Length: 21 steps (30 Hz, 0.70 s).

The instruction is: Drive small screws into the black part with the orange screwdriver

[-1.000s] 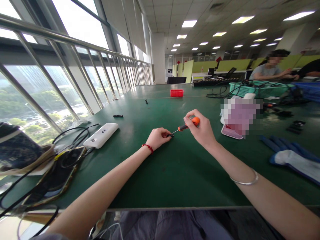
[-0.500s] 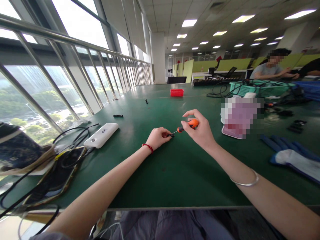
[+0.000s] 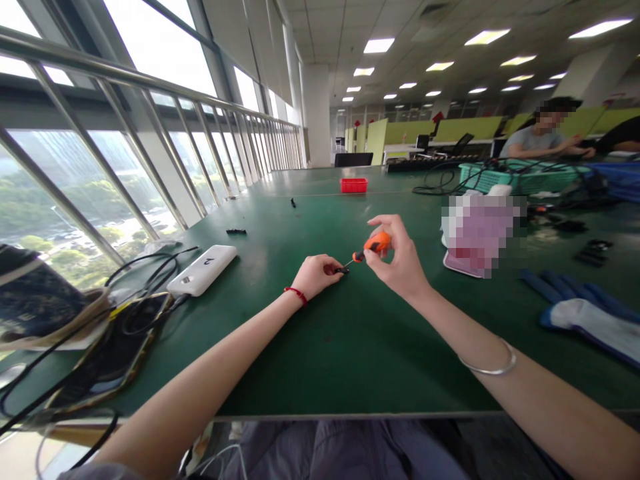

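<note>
My left hand (image 3: 319,276) rests on the green table (image 3: 320,360), its fingers closed on a small black part (image 3: 343,270). Most of that part is hidden by the fingers. In my right hand (image 3: 400,260) is a screwdriver (image 3: 379,244) with an orange and black handle, gripped between thumb and fingers. Its thin shaft slants down to the left, and the tip meets the black part or ends right at it; I cannot tell which.
Left of my hands lie a white power bank (image 3: 204,270), a phone (image 3: 113,353) with cables, and a black strip (image 3: 237,231). Further back stands a red basket (image 3: 353,185). To the right are a blue-and-white glove (image 3: 595,317), a teal basket (image 3: 525,177) and a seated person (image 3: 537,133).
My right hand has shifted slightly, and the screwdriver handle has moved a little left and up and stands a bit steeper. The left hand has stayed put on the black part.
</note>
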Motion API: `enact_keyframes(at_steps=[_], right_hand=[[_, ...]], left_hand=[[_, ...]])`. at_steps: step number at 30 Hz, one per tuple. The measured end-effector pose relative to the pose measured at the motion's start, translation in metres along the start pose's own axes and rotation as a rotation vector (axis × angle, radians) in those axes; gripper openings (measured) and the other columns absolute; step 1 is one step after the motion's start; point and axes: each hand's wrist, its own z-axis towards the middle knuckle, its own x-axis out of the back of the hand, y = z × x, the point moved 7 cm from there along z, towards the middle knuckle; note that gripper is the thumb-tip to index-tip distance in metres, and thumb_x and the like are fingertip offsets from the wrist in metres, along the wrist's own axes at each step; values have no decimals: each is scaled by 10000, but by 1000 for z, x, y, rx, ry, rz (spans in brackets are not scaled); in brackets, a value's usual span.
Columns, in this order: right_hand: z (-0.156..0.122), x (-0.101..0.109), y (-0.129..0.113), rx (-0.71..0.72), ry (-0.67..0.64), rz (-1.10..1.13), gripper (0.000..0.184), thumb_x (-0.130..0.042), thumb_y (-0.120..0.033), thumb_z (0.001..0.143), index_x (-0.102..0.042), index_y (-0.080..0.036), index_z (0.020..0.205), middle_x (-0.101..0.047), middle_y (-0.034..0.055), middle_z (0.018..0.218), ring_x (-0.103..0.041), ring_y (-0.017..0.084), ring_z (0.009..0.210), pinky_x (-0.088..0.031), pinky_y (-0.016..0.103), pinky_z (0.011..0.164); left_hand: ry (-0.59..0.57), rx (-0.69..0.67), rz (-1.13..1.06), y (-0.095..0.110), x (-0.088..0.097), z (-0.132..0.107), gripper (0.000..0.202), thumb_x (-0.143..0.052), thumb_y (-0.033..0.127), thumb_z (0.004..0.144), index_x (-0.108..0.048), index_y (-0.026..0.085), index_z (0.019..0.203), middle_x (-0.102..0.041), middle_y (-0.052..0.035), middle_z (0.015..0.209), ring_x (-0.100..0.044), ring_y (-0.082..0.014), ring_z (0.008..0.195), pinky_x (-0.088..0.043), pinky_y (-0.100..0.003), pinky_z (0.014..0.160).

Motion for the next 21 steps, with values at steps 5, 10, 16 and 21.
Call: enact_keyframes(at_steps=[5,10,16,21], right_hand=[[-1,-4,2,-72,-61,-48,200,-537,-394,783,-546,-206,849,-464,-59,534,-465,107,491,-376,249,563],[-2,-4,0,-29,-26,-7,383,-593,-305,704,-472,-222,1058,-546,-45,691,-490,108,540,-376,233,530],[-3,-6,6,-114,-47,-82,243,-559,-447,764,-540,-211,821,-483,-53,546,-461,109,487,-365,250,545],[-3,-6,3,-42,-22,7,338,-595,-291,703,-489,-215,1015,-519,-52,668,-473,104,536,-378,234,544]], left_hand=[[-4,9,3,-2,0,0,165,-652,221,696,-737,173,829,-656,-9,700,-568,-108,617,-454,-200,588],[3,-5,7,-3,-1,1,162,-655,220,694,-733,159,822,-651,-13,689,-565,-110,610,-450,-201,576],[3,5,7,-2,-1,0,160,-652,228,698,-734,172,823,-650,-8,686,-566,-107,610,-451,-201,581],[4,5,9,-1,0,0,151,-651,221,697,-729,162,812,-650,-8,684,-560,-105,607,-447,-200,577]])
